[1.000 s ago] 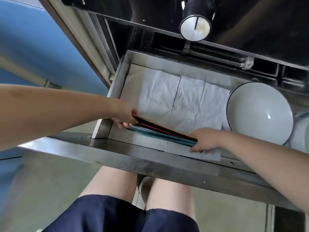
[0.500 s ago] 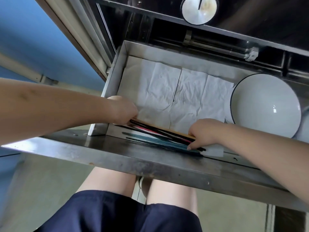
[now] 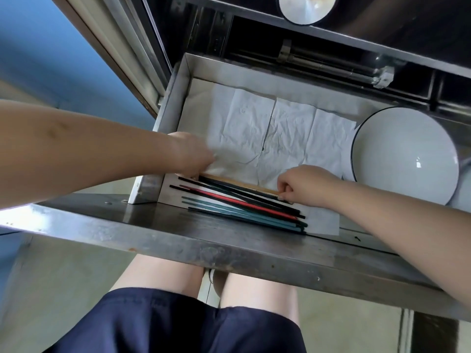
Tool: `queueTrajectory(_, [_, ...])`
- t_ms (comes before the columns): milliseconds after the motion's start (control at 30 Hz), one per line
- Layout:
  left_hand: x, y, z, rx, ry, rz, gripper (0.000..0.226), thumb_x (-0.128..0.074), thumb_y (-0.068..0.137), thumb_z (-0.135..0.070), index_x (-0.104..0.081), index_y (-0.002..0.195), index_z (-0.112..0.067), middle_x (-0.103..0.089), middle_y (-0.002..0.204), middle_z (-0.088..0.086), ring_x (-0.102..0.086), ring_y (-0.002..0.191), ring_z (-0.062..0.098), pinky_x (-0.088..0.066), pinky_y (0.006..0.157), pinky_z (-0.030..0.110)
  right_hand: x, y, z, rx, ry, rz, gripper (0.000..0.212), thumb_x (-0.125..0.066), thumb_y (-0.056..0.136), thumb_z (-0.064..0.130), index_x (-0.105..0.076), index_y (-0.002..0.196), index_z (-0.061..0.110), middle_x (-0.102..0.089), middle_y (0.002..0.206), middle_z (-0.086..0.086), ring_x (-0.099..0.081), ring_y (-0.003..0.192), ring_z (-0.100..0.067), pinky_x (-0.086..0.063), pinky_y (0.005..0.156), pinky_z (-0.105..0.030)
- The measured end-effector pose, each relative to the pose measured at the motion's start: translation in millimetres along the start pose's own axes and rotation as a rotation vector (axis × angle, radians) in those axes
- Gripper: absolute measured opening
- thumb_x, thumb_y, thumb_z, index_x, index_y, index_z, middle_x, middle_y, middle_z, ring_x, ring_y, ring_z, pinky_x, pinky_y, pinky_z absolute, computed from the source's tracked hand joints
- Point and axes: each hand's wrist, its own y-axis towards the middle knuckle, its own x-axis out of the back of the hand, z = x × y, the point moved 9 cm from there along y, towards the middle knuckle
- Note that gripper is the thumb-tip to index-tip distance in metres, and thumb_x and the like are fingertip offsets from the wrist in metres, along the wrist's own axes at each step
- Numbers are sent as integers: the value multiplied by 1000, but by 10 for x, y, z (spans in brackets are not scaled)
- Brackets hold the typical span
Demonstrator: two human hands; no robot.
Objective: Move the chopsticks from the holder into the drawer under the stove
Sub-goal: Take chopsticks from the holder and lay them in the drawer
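The metal drawer under the stove stands pulled out, lined with creased white paper. Several chopsticks, black, red, teal and one wooden, lie fanned along the drawer's front edge. My left hand rests on their left ends, fingers curled down onto the paper and the wooden chopstick. My right hand pinches the right end of the wooden chopstick, fingers closed on it. The holder is not in view.
A white bowl with a dark rim sits in the drawer's right part, another dish partly visible behind it. The drawer's steel front lip runs below the chopsticks. A stove knob is above. My legs are under the drawer.
The chopsticks went from a held bundle to lying spread on the drawer floor. Both hands have shifted back to the wooden chopstick at the rear of the row.
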Motion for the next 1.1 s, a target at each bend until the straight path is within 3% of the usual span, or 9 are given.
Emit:
queueTrajectory(100, [36, 6, -1, -20, 121, 10, 29, -52, 88, -30, -60, 114, -22, -67, 108, 4, -63, 99, 23, -51, 84, 36, 39, 7, -12, -4, 3, -60, 22, -57, 86, 39, -58, 99, 22, -62, 100, 2, -57, 92, -18, -49, 77, -35])
queueTrajectory(200, [-2, 30, -135, -73, 334, 91, 50, -50, 90, -44, -43, 133, -19, -62, 113, 5, -62, 100, 26, -53, 71, 37, 42, -3, 39, 41, 34, -73, 32, -61, 81, 47, -56, 102, 23, -58, 102, 2, -56, 93, -18, -49, 79, -35])
queueTrajectory(267, [-37, 23, -196, -100, 364, 111, 57, -51, 86, -54, -42, 128, -16, -55, 119, 1, -60, 102, 25, -53, 73, 37, 2, 5, 81, 67, 26, -47, 38, -65, 77, 50, -55, 103, 23, -57, 101, 3, -56, 93, -17, -49, 78, -35])
queueTrajectory(367, [-92, 45, -254, -127, 364, 115, 59, -55, 84, -53, -41, 126, -15, -48, 121, -2, -58, 103, 24, -53, 72, 38, -36, 36, 119, 78, -19, -48, 39, -67, 75, 48, -51, 101, 24, -54, 97, 5, -55, 90, -17, -46, 71, -32])
queueTrajectory(600, [-29, 133, -173, -89, 343, 92, 41, -53, 88, -48, -53, 116, -18, -57, 117, 0, -60, 100, 23, -54, 74, 37, 8, 64, 53, 44, -2, -71, 22, -62, 83, 36, -55, 97, 21, -50, 93, 6, -51, 85, -15, -40, 67, -28])
queueTrajectory(700, [20, 98, -129, -50, 262, 111, 42, -54, 87, -48, -53, 120, -22, -58, 121, -2, -58, 107, 22, -51, 78, 36, 96, 28, 32, 5, 96, -87, 28, -63, 82, 38, -57, 103, 21, -54, 96, 5, -54, 88, -15, -45, 73, -29])
queueTrajectory(800, [230, -95, -76, 8, 34, 78, 41, -54, 89, -44, -50, 125, -24, -57, 126, -4, -56, 114, 21, -48, 88, 35, 355, -103, 57, -62, 324, -171, 28, -67, 81, 34, -60, 105, 21, -59, 95, 6, -58, 90, -15, -49, 82, -32])
queueTrajectory(1100, [1018, -1330, 39, 78, -755, -149, 20, -64, 82, -24, -60, 102, -23, -63, 94, -10, -63, 98, 17, -49, 94, 33, 1270, -919, 748, -88, 847, -280, 31, -69, 81, 23, -60, 111, 18, -62, 109, 2, -60, 100, -12, -44, 87, -22])
